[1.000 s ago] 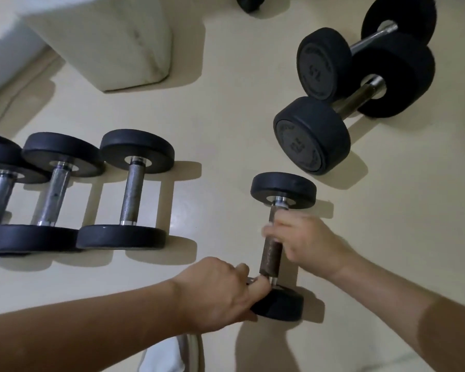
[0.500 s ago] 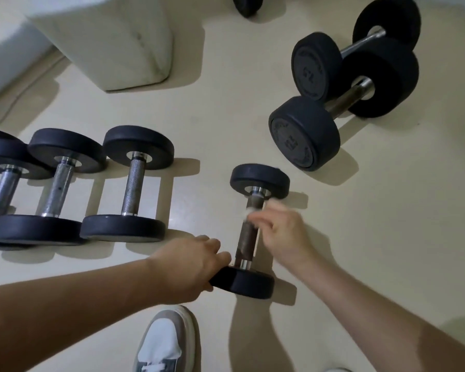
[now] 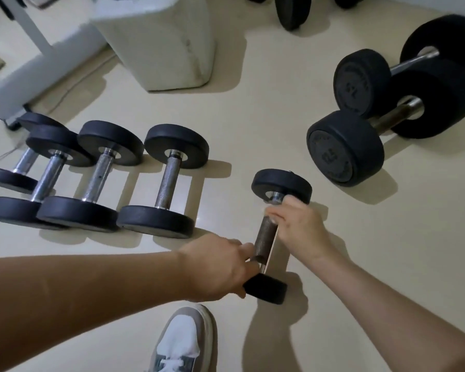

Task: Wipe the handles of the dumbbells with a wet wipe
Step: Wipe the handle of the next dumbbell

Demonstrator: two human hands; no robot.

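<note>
Seven dumbbells lie on the floor (image 3: 253,124), with further black weights cut off at the top edge.

Item 1, in work: small dumbbell (image 3: 281,185). It lies between the row at left and the large pair at right, with its near head just ahead of a white shoe (image 3: 183,342).
- Left hand (image 3: 218,267): fingers curled round the near end, where the bar meets the near head, apparently steadying it.
- Right hand (image 3: 298,226): fingers wrapped over the far end of the handle (image 3: 265,234), just under the far head.
- Wet wipe: not clearly seen (probably pressed beneath the right fingers; a pale sliver at the fingertips may be it, but that cannot be told).
- The dark middle of the handle shows bare between the two hands.

Items 2–5: row of four dumbbells (image 3: 97,175), side by side with their heads close together and bright metal bars. No hand is on them. Nothing shows whether they are wiped or unwiped.

Items 6–7: two large dumbbells (image 3: 346,149), one resting against the other, well apart from both hands.

Progress, as a judgement: one handle is under treatment, with the right hand at its far end. The large pair, set apart from the tidy row, reads as awaiting its turn. The task looks mid-course at best, with several handles likely left.
</note>
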